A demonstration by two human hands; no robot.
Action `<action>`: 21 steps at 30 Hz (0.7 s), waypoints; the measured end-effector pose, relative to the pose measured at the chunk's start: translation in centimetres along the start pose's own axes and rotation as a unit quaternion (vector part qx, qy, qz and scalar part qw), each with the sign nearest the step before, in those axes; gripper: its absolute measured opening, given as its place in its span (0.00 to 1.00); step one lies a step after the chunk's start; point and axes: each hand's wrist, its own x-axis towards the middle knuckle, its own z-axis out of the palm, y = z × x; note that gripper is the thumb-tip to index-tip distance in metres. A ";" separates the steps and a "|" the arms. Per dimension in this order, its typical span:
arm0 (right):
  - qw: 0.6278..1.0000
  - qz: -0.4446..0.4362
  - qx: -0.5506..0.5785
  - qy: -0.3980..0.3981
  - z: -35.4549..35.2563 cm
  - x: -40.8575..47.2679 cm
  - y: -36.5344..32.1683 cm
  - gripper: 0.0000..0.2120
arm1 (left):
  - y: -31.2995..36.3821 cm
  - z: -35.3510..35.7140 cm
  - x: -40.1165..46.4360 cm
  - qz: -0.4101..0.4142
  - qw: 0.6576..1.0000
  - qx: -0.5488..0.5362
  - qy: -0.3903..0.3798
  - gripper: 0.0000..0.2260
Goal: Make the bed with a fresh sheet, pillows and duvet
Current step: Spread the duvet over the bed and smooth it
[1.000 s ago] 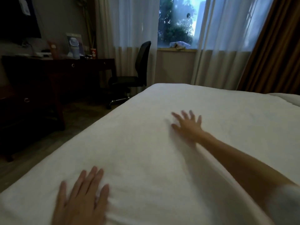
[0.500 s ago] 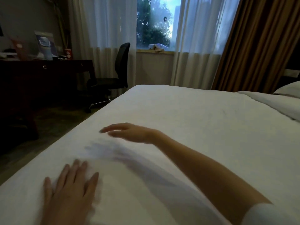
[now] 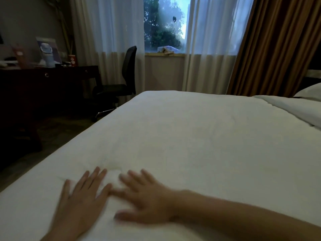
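Both hands lie flat on the white sheet (image 3: pixel 199 136) that covers the bed, low in view at about 6 o'clock. The left hand (image 3: pixel 81 200) spreads its fingers straight on the cloth; the right hand (image 3: pixel 145 200), blurred, lies just beside it at 3 o'clock, fingers also straight, gripping nothing. A pillow (image 3: pixel 309 91) sits at 2 o'clock. A black chair (image 3: pixel 121 84) stands by the dark table (image 3: pixel 43 75) at 10 o'clock.

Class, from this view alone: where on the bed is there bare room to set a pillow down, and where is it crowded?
Bare: the white cover from the hands to the far edge by the window. Crowded: the near edge, where the left hand and right hand lie flat together, and the right, where folded bedding lies.
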 end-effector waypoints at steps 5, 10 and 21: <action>0.968 -0.101 0.186 0.135 -2.9 -3.7 5.0 0.18 | -0.1 0.5 -0.2 0.039 0.998 0.003 0.039 0.24; 0.882 0.429 -0.024 0.192 -2.9 -8.7 22.7 0.23 | 1.0 -0.4 0.4 -0.014 0.999 -0.030 0.026 0.23; 0.756 0.627 0.103 0.159 -4.8 0.7 27.2 0.33 | 2.6 2.2 4.7 -0.024 0.998 -0.009 0.063 0.31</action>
